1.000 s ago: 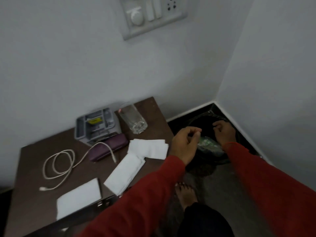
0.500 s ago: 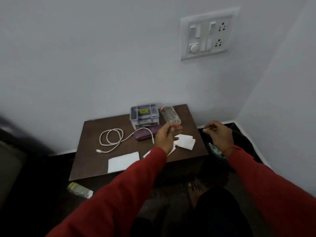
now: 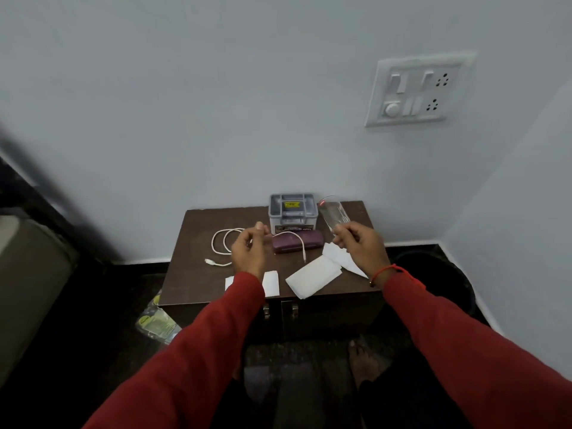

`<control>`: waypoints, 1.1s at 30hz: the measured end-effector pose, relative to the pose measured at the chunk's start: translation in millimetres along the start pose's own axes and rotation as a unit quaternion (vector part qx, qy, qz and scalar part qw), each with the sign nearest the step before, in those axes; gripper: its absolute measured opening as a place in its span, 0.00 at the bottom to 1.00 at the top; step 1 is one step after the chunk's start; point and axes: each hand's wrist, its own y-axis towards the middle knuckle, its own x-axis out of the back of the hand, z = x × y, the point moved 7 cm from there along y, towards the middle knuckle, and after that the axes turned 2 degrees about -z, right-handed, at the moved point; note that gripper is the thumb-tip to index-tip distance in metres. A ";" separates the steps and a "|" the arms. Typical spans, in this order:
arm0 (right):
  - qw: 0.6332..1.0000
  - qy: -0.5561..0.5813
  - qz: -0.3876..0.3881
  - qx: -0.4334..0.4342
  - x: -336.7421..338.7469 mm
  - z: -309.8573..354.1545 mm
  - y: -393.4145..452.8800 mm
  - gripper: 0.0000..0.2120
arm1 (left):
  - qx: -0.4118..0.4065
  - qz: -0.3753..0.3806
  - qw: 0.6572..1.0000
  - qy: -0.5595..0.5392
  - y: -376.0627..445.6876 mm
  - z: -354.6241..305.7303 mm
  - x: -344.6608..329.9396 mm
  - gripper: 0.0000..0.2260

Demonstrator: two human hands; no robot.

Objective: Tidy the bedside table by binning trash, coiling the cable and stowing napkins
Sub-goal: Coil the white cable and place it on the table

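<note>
A white cable (image 3: 223, 243) lies loosely looped on the left of the dark brown bedside table (image 3: 192, 280), one end draped over a maroon case (image 3: 297, 244). Three white napkins lie near the front: one (image 3: 272, 283) partly under my left sleeve, one (image 3: 312, 278) in the middle, one (image 3: 335, 257) under my right hand. My left hand (image 3: 249, 253) hovers over the table beside the cable, fingers loosely curled, holding nothing. My right hand (image 3: 359, 246) hovers over the right side, fingers curled, also with nothing in it. A black bin (image 3: 445, 277) stands on the floor to the right.
A grey box (image 3: 292, 210) and a clear glass (image 3: 334, 213) stand at the table's back edge against the wall. A plastic wrapper (image 3: 156, 323) lies on the dark floor left of the table. My bare feet are in front of the cabinet doors (image 3: 281, 314).
Both hands have left the bin at the right and come over the table. My view has swung left and back, so the whole table is now centred.
</note>
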 end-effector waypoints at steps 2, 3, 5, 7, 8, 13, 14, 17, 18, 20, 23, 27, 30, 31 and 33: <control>1.000 -0.017 0.005 -0.002 -9.2 2.2 -1.2 0.09 | 0.013 -0.011 0.999 -0.033 4.0 7.8 7.1 0.08; 1.000 -0.026 0.011 -0.004 -14.9 1.9 -1.8 0.09 | 0.015 -0.011 0.999 -0.047 5.2 11.2 9.7 0.05; 0.999 -0.039 0.020 -0.004 -26.5 -0.5 -1.8 0.08 | 0.011 -0.004 0.997 -0.073 6.9 15.5 13.3 0.03; 0.998 -0.049 0.024 0.002 -39.1 -4.2 -0.1 0.07 | 0.007 0.001 0.996 -0.091 9.8 19.6 17.7 0.03; 0.998 -0.059 0.026 0.007 -46.1 -5.4 1.5 0.06 | 0.006 -0.001 0.996 -0.094 11.2 21.8 20.5 0.02; 0.993 -0.115 0.027 0.015 -84.2 -13.3 18.9 0.03 | 0.009 -0.020 0.996 -0.089 15.1 42.9 43.5 0.05; 0.992 -0.122 0.027 0.012 -91.4 -16.2 22.9 0.03 | 0.014 -0.024 0.995 -0.091 15.3 46.5 47.3 0.07; 0.989 -0.145 0.028 0.002 -108.3 -26.2 30.9 0.09 | 0.025 -0.037 0.994 -0.104 20.1 52.9 52.4 0.09; 0.988 -0.150 0.027 0.005 -112.6 -28.0 32.2 0.11 | 0.023 -0.037 0.994 -0.104 23.1 53.1 51.8 0.09; 0.988 -0.153 0.017 0.010 -118.6 -33.4 35.0 0.13 | 0.024 -0.041 0.993 -0.109 28.9 53.5 49.7 0.08; 0.985 -0.172 -0.010 0.007 -122.9 -42.5 40.5 0.09 | 0.047 -0.054 0.989 -0.127 34.4 57.2 46.7 0.05; 0.981 -0.186 -0.045 -0.014 -124.5 -51.1 46.3 0.07 | 0.065 -0.058 0.989 -0.121 36.5 60.9 42.9 0.04; 0.975 -0.217 -0.045 -0.030 -130.1 -59.7 51.4 0.08 | 0.071 -0.059 0.989 -0.116 37.9 62.2 43.7 0.03; 0.971 -0.233 -0.037 -0.038 -132.8 -63.2 53.1 0.08 | 0.072 -0.061 0.989 -0.113 38.5 62.1 44.4 0.03; 0.965 -0.258 -0.026 -0.050 -135.9 -67.4 55.5 0.08 | 0.077 -0.063 0.989 -0.113 38.8 61.7 45.9 0.01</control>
